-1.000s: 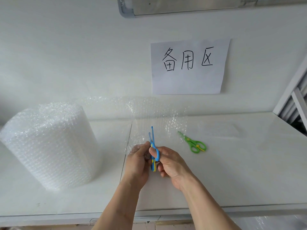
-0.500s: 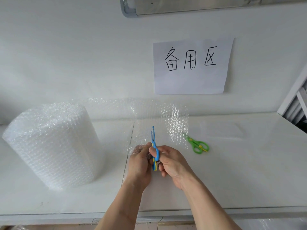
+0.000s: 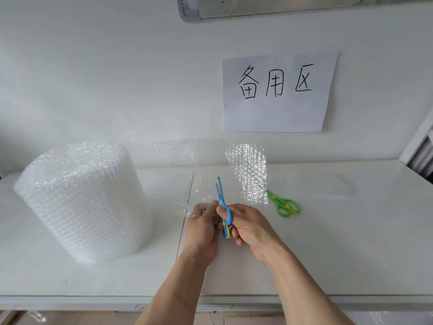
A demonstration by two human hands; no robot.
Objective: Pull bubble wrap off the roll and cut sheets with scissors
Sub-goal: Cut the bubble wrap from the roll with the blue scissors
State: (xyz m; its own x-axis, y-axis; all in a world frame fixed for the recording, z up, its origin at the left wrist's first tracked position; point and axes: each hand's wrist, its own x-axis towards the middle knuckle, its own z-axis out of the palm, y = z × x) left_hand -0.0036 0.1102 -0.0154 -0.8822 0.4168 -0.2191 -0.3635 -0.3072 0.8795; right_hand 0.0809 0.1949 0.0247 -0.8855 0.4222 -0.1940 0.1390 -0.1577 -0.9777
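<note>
Nearest me, both forearms reach in over the front edge of the white counter [image 3: 328, 254]. My left hand [image 3: 202, 227] pinches the near edge of the pulled-out bubble wrap sheet [image 3: 234, 174], fingers curled on the film. My right hand [image 3: 248, 227] grips the blue scissors [image 3: 222, 207], fingers through the loops, blades pointing away and slightly parted on the sheet. I judge the cut is underway; next I should keep the film taut and work the blades toward the back edge. The sheet stands upright mid-counter, running back and left to the bubble wrap roll [image 3: 82, 200], which stands on end at the left side. Green scissors [image 3: 284, 204] lie flat right of the sheet. On the wall behind hangs a paper sign [image 3: 278, 92].
</note>
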